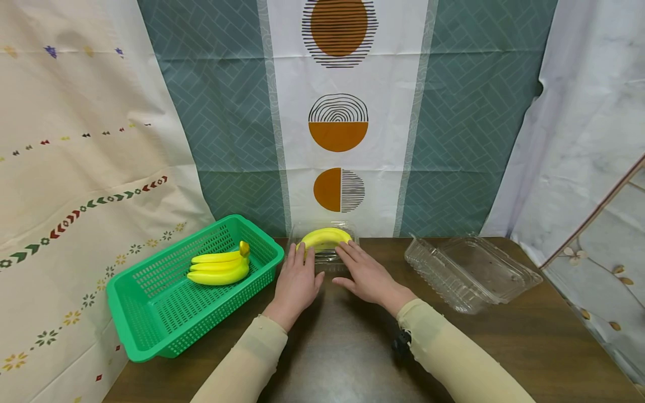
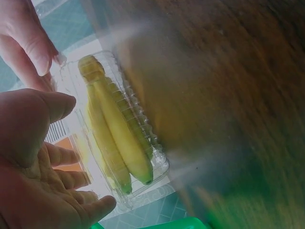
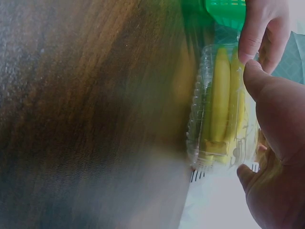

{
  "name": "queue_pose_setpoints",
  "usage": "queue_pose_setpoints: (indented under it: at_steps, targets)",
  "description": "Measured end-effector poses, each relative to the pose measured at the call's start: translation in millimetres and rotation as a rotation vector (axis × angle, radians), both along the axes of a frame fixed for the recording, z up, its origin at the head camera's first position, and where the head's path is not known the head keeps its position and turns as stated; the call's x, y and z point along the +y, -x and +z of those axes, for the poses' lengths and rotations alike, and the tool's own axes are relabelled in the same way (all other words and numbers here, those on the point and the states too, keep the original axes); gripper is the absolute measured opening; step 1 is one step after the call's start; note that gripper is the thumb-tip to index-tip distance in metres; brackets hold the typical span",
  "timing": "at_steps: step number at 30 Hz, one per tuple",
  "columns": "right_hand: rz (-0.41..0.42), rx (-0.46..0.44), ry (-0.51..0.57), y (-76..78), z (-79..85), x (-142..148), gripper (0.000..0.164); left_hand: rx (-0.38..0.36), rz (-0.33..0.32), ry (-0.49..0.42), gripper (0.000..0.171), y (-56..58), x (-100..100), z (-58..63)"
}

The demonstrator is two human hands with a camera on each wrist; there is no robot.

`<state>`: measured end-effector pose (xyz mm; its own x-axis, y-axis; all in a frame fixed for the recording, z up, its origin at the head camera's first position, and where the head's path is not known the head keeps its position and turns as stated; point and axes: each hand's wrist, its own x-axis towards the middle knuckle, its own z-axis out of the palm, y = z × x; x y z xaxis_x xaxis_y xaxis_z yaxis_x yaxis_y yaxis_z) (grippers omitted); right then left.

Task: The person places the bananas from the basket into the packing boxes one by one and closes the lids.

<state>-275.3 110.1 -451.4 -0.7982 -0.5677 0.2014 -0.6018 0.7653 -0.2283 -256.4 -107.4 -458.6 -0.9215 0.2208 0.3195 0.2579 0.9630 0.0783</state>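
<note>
Bananas (image 3: 220, 98) in clear box (image 3: 193, 131), right hand (image 3: 282, 136) and left hand (image 3: 265, 29) alongside, green basket (image 3: 226, 13), brown table (image 3: 90, 114)

Bananas (image 1: 325, 235) (yellow, bunched) lie in a clear box (image 1: 327, 258).

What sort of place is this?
Probably an indoor packing setup, perhaps staged, though the room beyond is hidden. Patterned cloth hangs behind a wood-grain table, which holds a green plastic basket with bananas and an open clear clamshell container.
</note>
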Motion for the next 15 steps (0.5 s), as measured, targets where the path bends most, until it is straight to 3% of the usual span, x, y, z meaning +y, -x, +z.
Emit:
queue_pose_setpoints:
  at_steps: [15]
  targets:
    - [0.006,-0.001,0.010,0.0,0.0,0.2,0.086,-0.011,0.003,-0.008,0.073,-1.8,0.2,3.3]
